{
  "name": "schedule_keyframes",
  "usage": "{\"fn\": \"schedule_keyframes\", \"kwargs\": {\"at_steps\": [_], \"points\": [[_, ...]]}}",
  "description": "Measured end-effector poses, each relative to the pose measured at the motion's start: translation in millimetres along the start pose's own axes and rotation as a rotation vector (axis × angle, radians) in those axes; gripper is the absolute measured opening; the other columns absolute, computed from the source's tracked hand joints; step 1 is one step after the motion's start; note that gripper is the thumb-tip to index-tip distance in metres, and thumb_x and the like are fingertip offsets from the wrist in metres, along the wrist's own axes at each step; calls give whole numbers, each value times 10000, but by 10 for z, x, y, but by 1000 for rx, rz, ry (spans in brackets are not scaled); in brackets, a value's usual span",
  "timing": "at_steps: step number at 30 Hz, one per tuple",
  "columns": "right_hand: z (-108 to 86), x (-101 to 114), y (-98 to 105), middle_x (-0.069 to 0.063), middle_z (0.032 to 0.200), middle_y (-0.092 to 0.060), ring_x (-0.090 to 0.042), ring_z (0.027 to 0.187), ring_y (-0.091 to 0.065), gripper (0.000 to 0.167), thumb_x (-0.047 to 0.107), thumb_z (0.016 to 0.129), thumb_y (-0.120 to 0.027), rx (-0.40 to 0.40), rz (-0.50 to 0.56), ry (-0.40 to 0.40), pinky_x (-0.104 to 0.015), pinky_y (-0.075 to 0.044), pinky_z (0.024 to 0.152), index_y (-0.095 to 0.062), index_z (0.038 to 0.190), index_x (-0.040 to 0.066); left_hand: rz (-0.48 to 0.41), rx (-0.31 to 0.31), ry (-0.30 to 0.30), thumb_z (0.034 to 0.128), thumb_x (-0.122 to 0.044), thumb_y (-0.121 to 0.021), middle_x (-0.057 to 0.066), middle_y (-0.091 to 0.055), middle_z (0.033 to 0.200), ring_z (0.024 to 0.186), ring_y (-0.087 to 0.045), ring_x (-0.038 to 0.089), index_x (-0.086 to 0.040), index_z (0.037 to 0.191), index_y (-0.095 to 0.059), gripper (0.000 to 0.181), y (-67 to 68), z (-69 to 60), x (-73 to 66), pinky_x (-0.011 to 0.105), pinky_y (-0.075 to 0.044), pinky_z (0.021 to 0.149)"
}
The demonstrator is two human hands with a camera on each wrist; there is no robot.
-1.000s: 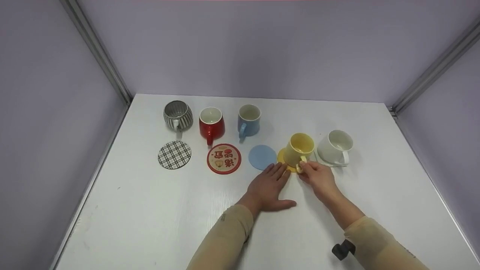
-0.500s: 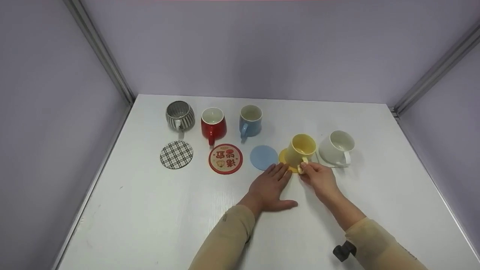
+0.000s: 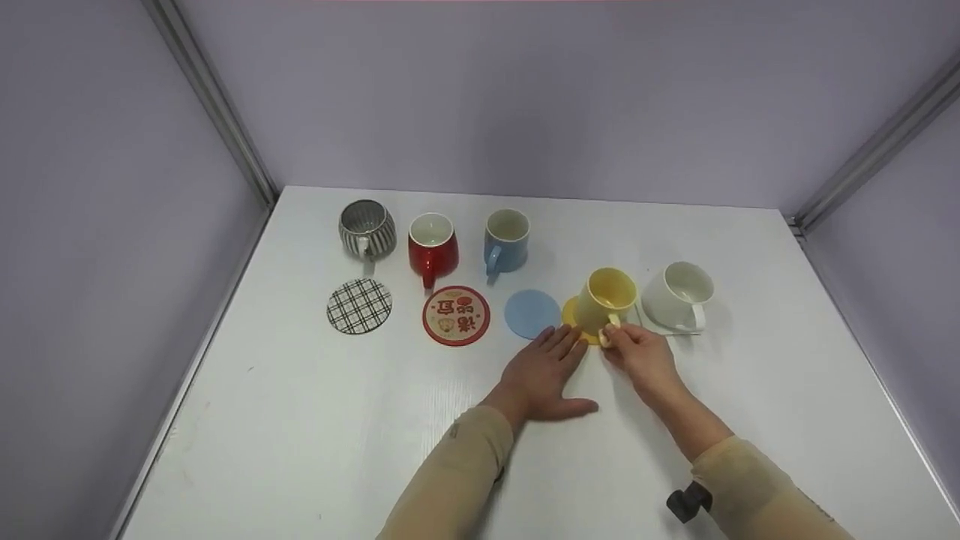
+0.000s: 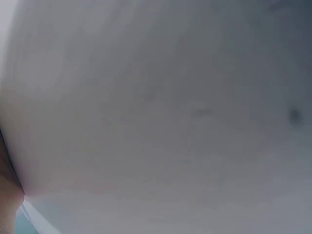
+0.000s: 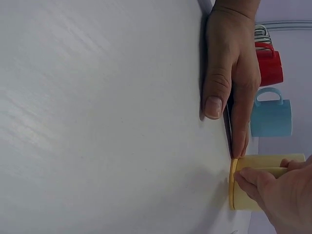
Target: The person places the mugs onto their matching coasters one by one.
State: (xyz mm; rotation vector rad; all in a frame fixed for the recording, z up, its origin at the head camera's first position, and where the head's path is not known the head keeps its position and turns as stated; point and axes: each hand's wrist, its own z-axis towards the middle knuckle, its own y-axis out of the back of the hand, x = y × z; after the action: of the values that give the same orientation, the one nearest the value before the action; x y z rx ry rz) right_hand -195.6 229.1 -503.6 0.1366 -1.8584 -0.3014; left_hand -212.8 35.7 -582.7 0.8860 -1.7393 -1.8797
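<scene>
The yellow mug (image 3: pixel 600 304) stands upright on a yellow coaster (image 3: pixel 571 311), and the right hand (image 3: pixel 646 365) pinches its handle (image 3: pixel 615 320). In front of the mug and to its left, the left hand (image 3: pixel 541 379) lies flat, fingers straight, thumb spread away, fingertips at the coaster's edge. Left of the mug lies a light-blue coaster (image 3: pixel 531 311); right of it stands a white mug (image 3: pixel 669 301).

The head view drifts slightly.
The counter (image 3: pixel 345 420), the yellow mug (image 3: pixel 604 303) and everything around that mug sit slightly farther right in view than a second ago.
</scene>
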Motion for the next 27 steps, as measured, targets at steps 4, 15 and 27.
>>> {"fn": "schedule_keyframes", "kwargs": {"at_steps": [4,15,27], "points": [[13,-14,-2,-192,1187,-690,-186,1066,-669,384,213,1112,-586,-13,5,10,-241,-593,907,-665,1262,-132,30,-12,8,926,-904,-306,15,-138,1770,1628,-104,169,-172,1705,-232,1072,-13,17,-2,385,-66,1311],[-5,3,7,-173,1205,-692,-187,1067,-670,393,246,1109,-597,-19,-8,-13,-264,-596,922,-673,1285,-96,34,-26,10,931,-900,-308,9,-165,1769,1628,-127,173,-176,1703,-251,1059,-3,13,-20,449,-87,1313],[-9,-21,2,-209,1238,-692,-249,1093,-676,440,308,1100,-609,-58,-65,-12,-247,-593,885,-667,1316,-72,31,-44,4,939,-888,-318,26,-188,1763,1626,-146,189,-165,1703,-248,1054,-27,-3,-24,459,-98,1313]]}}
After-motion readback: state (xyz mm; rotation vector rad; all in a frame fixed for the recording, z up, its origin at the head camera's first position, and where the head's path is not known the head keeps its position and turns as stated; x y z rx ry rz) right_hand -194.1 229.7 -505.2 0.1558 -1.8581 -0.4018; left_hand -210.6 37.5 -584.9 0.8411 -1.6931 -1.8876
